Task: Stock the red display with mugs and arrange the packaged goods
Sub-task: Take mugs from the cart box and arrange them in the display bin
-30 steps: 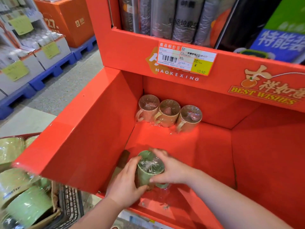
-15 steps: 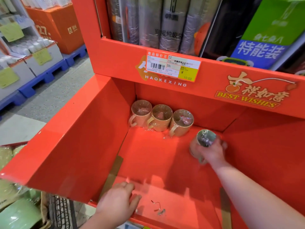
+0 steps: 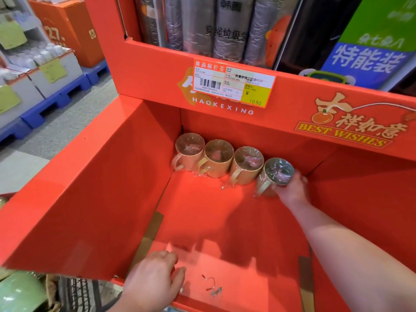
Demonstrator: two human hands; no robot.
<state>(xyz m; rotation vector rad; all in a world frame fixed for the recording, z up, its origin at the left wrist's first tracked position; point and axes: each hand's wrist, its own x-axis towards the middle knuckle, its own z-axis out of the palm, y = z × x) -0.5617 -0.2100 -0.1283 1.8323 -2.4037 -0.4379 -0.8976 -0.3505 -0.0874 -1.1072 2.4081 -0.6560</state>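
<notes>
Three plastic-wrapped beige mugs [image 3: 216, 157] stand in a row at the back of the red display's [image 3: 74, 199] lower bin. My right hand [image 3: 292, 190] grips a fourth wrapped mug [image 3: 278, 171] just right of that row, against the back wall. My left hand [image 3: 153, 282] rests on the bin's front lip with fingers loosely bent, holding nothing. More green wrapped mugs [image 3: 20, 291] lie in a cart at the lower left.
Rolls of packaged goods [image 3: 225, 28] and a green-blue pack [image 3: 369, 48] fill the shelf above the bin. A price tag [image 3: 234, 84] sticks on the shelf front. Small bits of wire [image 3: 212, 287] lie on the bin floor. Pallet displays [image 3: 40, 86] stand across the aisle to the left.
My right hand carried the mug from the bin's front to the back, beside the three mugs. My left hand let go of it and stayed at the front lip.
</notes>
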